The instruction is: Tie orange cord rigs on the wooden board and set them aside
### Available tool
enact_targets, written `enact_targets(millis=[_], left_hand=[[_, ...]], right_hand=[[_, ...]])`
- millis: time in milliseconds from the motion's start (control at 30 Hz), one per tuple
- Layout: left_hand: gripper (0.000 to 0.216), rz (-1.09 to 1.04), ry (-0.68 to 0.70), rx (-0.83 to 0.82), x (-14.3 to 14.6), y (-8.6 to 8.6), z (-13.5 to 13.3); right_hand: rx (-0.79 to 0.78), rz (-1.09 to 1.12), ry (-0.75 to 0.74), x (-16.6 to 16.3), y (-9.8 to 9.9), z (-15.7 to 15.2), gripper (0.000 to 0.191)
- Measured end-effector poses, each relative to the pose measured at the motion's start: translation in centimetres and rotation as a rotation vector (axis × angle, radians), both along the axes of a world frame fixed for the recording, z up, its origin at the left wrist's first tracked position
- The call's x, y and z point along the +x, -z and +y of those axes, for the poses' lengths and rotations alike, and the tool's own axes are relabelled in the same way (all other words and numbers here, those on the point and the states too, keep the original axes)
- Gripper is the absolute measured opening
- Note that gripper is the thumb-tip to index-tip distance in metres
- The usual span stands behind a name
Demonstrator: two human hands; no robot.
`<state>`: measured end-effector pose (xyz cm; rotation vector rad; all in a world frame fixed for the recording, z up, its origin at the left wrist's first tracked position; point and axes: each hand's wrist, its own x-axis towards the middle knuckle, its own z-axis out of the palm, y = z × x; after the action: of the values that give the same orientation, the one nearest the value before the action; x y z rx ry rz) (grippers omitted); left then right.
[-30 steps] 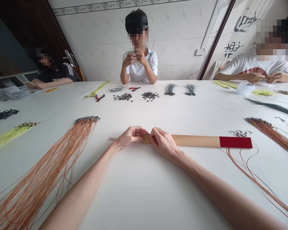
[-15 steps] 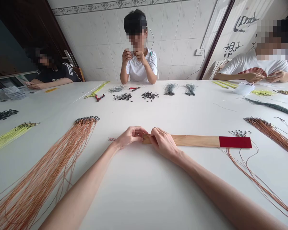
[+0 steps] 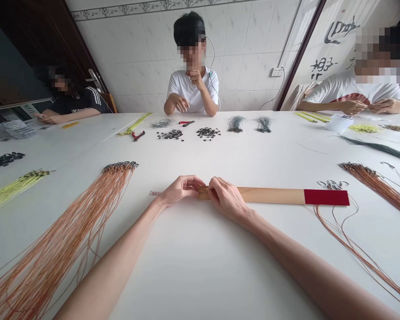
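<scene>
A long wooden strip [image 3: 270,195] with a red end [image 3: 326,197] lies flat on the white table [image 3: 200,262]. My left hand [image 3: 180,190] pinches at the strip's left end, fingers closed on something too small to make out. My right hand [image 3: 227,199] rests on that same end, fingers curled and pressing it down. A small clear piece [image 3: 154,194] lies just left of my left wrist. A big fan of orange cords [image 3: 63,240] spreads to my left, and a few orange cords [image 3: 350,249] trail from under the red end.
Metal hooks [image 3: 333,184] lie by the red end, another orange bundle [image 3: 376,186] at right. Yellow cords [image 3: 13,189] and black parts [image 3: 3,161] sit at left. Across the table are pliers [image 3: 138,135], black piles [image 3: 208,132] and three seated people.
My hands and the strip have stayed in place. The person opposite has lowered one hand from the face to the table.
</scene>
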<state>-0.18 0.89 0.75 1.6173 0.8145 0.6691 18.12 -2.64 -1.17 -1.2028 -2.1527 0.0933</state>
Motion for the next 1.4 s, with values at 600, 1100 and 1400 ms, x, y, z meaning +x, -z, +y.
enact_targets(millis=[600, 1100, 1400], left_hand=[[0.016, -0.042, -0.037, 0.007, 0.14, 0.0, 0.08], [0.014, -0.078, -0.156, 0.029, 0.51, 0.83, 0.38], [0.014, -0.092, -0.164, 0.012, 0.52, 0.83, 0.38]], right_hand=[[-0.071, 0.045, -0.004, 0.04, -0.21, -0.1, 0.014], [-0.048, 0.028, -0.014, 0.1, -0.39, -0.31, 0.014], [-0.017, 0.024, -0.02, 0.12, -0.27, -0.24, 0.014]])
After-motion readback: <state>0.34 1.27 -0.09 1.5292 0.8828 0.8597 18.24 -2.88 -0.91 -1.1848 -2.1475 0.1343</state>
